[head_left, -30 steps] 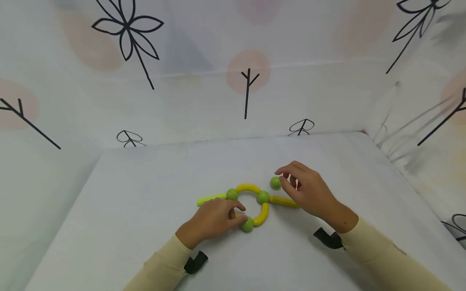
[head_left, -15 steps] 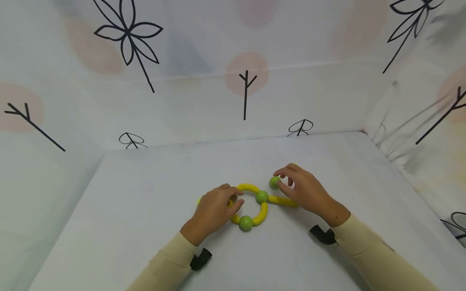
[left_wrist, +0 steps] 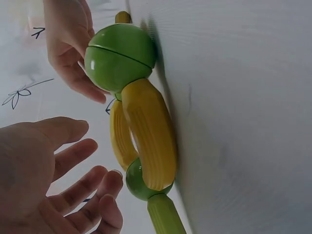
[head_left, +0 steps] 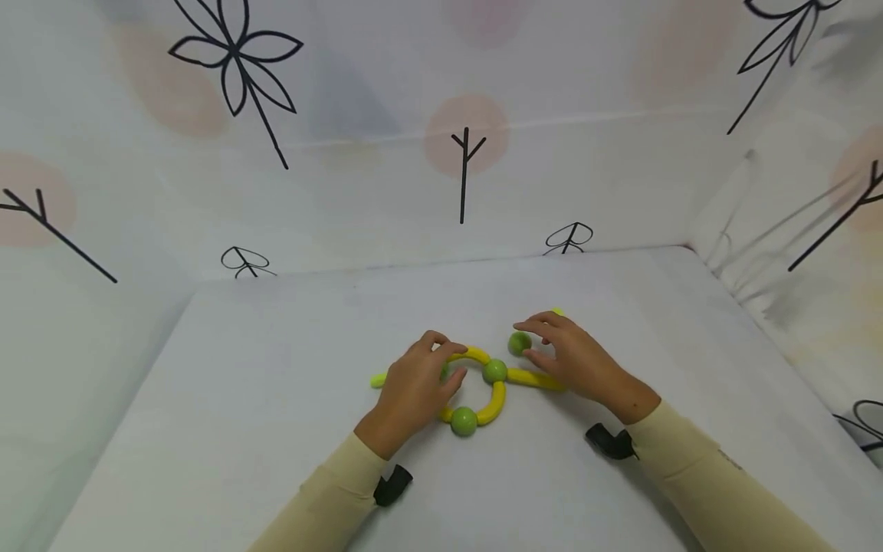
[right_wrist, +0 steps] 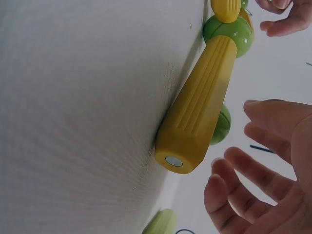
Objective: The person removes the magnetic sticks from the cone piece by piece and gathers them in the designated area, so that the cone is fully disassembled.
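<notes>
A ring of yellow curved rods (head_left: 494, 405) and green balls lies on the white table. Its front ball (head_left: 464, 422) and right ball (head_left: 494, 372) show fully, while the left ball (head_left: 444, 372) is mostly hidden behind my left hand (head_left: 414, 387). That hand hovers over the ring's left side, fingers relaxed and apart from the pieces in the left wrist view. A yellow straight rod (right_wrist: 195, 107) with a metal disc in its end extends right from the ring. My right hand (head_left: 582, 360) hovers beside a loose green ball (head_left: 520, 343), its fingers loosely bent, holding nothing.
The tip of a light green rod (head_left: 378, 380) sticks out left of the left hand. Another light green piece (head_left: 557, 311) lies beyond the right hand, mostly hidden. A white patterned cloth wall (head_left: 386, 207) rises behind the table.
My left hand has moved off the ring's front ball, up and right toward its left ball. My right hand has moved slightly left, staying beside the loose ball.
</notes>
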`<state>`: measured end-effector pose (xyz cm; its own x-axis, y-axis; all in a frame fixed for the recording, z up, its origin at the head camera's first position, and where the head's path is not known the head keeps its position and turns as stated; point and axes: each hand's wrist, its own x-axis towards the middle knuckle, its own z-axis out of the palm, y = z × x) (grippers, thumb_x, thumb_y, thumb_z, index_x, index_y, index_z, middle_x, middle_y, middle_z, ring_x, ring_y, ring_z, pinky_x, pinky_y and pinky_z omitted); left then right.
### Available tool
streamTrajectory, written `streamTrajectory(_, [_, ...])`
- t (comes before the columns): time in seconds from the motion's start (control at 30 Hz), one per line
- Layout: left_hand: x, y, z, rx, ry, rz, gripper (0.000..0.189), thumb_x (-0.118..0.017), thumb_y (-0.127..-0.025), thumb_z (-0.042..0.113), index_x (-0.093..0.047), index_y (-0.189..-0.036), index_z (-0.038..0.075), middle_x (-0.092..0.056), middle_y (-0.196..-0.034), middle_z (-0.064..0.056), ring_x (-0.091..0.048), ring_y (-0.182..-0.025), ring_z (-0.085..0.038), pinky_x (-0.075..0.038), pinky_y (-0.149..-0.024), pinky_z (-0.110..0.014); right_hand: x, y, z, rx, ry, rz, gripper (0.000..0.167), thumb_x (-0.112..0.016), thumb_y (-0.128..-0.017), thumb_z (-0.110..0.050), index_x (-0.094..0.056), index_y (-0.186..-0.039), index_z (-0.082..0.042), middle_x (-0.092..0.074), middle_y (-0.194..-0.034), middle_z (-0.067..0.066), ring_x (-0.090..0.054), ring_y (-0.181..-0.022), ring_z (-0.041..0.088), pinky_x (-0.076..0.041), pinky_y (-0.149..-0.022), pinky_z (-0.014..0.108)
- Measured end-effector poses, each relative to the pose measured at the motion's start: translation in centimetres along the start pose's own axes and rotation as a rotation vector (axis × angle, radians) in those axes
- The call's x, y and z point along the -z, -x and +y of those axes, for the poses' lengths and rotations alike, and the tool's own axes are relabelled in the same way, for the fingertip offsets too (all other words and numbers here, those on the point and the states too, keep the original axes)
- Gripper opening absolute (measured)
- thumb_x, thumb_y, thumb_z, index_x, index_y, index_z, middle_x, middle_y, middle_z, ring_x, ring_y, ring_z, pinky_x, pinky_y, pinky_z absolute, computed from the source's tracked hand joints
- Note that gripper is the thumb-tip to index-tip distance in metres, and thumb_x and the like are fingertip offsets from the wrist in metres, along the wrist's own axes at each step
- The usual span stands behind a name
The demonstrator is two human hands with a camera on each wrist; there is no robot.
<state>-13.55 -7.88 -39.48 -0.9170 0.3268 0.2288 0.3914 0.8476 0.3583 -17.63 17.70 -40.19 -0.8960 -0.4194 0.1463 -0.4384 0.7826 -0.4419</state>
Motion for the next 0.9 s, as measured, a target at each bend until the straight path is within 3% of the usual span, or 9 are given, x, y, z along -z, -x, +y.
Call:
streamTrajectory(0.4, [-0.47,0.22,0.0,0.01,-0.018,-0.055,0.037,-0.071,-0.094,0.029,-0.066,-0.13,0.022,-0.062,-0.122,-0.002,-0.065,-0.098,-0.016,-0.056,-0.076,-0.03,-0.36,-0.06,-0.13,0.018,0.015,-0.031,0.043,-0.074,-0.091,-0.012,-0.064,-0.132,-0.009,-0.06,-0.131,0.014,-0.066,-0.101,0.026,-0.058,-0.085,0.042])
streamTrajectory(0.6, [-0.67,0.15,-0.17,-0.017,-0.023,-0.033,0.037,-0.072,-0.094,0.029,-0.067,-0.129,0.02,-0.063,-0.121,-0.003,-0.065,-0.098,-0.017,-0.057,-0.075,-0.03,-0.34,0.04,-0.31,0.044,0.026,-0.008,0.035,-0.075,-0.089,-0.012,-0.07,-0.123,-0.01,-0.061,-0.123,0.01,-0.065,-0.093,0.021,-0.058,-0.079,0.037])
streamTrajectory(0.9, [-0.85,0.11,-0.29,-0.043,-0.06,-0.066,0.042,-0.072,-0.093,0.031,-0.065,-0.133,0.017,-0.061,-0.126,-0.004,-0.063,-0.103,-0.018,-0.057,-0.076,-0.029,-0.57,0.32,-0.59,0.068,0.031,-0.001,0.028,-0.077,-0.088,-0.014,-0.073,-0.115,-0.01,-0.062,-0.117,0.006,-0.062,-0.09,0.017,-0.056,-0.074,0.03])
